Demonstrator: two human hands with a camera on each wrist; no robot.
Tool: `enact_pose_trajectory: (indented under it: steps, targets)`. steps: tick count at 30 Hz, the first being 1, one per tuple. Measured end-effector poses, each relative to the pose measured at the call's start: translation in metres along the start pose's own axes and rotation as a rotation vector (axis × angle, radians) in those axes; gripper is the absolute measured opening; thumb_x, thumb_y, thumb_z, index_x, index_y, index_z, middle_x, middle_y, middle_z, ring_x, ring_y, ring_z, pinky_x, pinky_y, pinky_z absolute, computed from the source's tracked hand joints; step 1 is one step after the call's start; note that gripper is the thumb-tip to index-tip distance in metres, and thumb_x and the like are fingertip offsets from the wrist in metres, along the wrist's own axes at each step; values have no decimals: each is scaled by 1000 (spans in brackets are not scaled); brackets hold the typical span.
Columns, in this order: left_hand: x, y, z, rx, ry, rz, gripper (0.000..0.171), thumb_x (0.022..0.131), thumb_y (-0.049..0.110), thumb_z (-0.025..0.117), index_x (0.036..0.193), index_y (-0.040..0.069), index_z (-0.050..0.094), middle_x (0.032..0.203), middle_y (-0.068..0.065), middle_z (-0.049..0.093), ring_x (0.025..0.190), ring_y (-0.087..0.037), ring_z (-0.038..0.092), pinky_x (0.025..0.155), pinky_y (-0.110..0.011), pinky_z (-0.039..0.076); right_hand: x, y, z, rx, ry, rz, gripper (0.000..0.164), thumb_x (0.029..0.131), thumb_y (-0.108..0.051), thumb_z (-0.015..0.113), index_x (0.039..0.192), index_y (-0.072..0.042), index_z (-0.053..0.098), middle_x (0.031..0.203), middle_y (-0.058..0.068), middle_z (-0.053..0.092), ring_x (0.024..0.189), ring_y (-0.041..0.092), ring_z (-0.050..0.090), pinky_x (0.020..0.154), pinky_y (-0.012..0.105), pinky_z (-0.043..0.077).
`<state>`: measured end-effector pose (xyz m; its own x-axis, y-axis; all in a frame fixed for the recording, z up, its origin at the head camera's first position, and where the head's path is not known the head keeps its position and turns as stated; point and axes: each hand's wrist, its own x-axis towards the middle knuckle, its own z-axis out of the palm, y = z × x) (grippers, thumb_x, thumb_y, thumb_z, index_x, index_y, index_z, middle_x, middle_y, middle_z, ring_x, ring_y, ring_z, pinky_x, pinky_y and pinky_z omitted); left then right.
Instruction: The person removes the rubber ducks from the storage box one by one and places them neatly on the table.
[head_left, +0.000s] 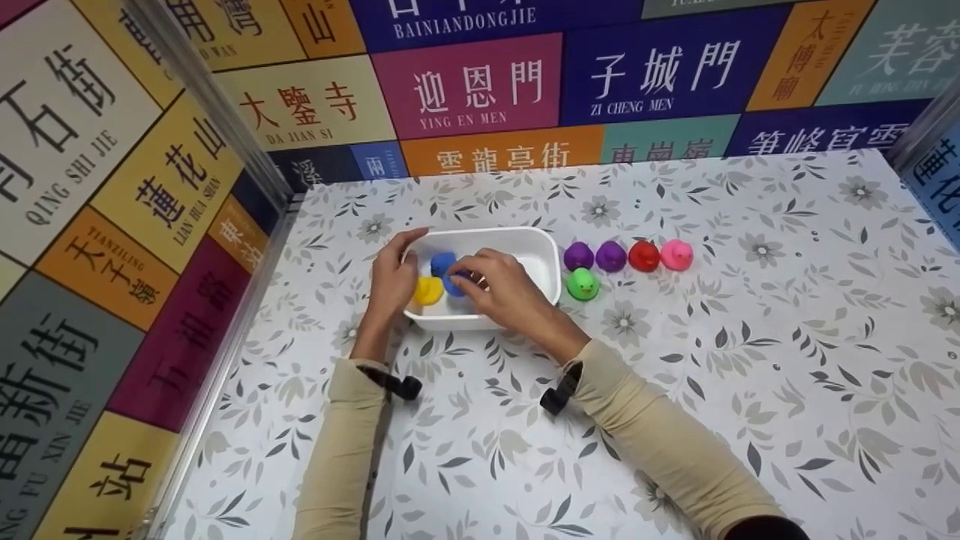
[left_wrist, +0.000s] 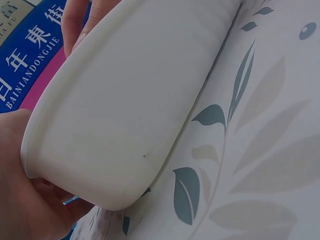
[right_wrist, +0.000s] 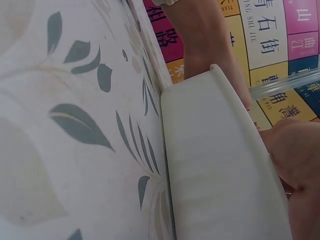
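A white plastic tub (head_left: 487,322) sits on the table, with a yellow rubber duck (head_left: 428,290) and a blue duck (head_left: 442,262) inside at its left end. My left hand (head_left: 394,277) grips the tub's left end at the rim; the left wrist view shows that hand (left_wrist: 30,185) around the tub's corner. Inside the tub, my right hand (head_left: 506,289) pinches a second blue duck (head_left: 455,283), partly covered by the fingers. The tub's side hides the ducks from both wrist views.
Right of the tub stand two purple ducks (head_left: 579,256), a red duck (head_left: 644,256) and a pink duck (head_left: 677,255) in a row. A green duck (head_left: 583,285) is in front of them. Printed panels (head_left: 480,90) border the floral tabletop (head_left: 750,360) at the back and left.
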<state>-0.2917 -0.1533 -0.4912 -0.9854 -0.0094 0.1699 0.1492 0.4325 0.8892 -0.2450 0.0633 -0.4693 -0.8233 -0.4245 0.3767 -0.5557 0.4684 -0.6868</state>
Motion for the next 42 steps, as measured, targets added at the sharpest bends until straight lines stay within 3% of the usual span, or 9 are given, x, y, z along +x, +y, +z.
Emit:
enact_pose_trajectory:
  steps: [5,11,19,24,29,36,42]
  targets:
    - [1,2,1,25,8,-4,45,107,3,45,144,14,69,151,-5,67,152,-21,52,133,-41,33,1,2,-5,69,20,19,23,105,-21,72,120,-6,80,112,12,76,96,22,76,87,29,64]
    - [0,2,2,39,9,-5,45,108,3,44,144,14,68,151,-5,67,151,-22,53,132,-43,35,-1,4,-16,143,16,39,26,102,-20,76,123,-5,79,116,13,76,99,24,78,88,33,66]
    - [0,2,1,36,0,-13,45,109,4,42,145,14,67,152,-5,66,151,-22,53,132,-43,34,-3,4,-36,151,51,134,27,102,-20,76,126,-6,78,120,13,73,99,23,77,91,34,66]
    - [1,2,1,26,-13,-29,45,109,5,42,146,15,67,154,-4,65,153,-21,51,133,-42,32,-8,3,-49,184,77,141,28,102,-17,74,129,-7,77,121,13,71,100,24,77,93,35,66]
    - [1,3,1,19,-14,-61,46,110,6,42,147,17,66,155,-2,64,153,-20,50,134,-43,31,-16,7,-57,199,99,113,30,101,-17,76,129,-7,77,120,10,73,99,20,76,91,30,65]
    - [0,3,2,17,-16,-58,46,110,6,42,148,16,65,155,-3,64,154,-20,50,134,-44,31,-29,17,-61,228,212,13,30,95,-15,83,124,-8,79,113,8,77,90,17,75,83,23,64]
    - [-1,2,1,17,-6,-38,44,111,7,42,147,16,66,153,-4,65,150,-21,53,131,-44,35,-39,24,-68,200,254,-62,27,95,-15,83,121,-12,82,116,4,80,99,20,75,92,28,63]
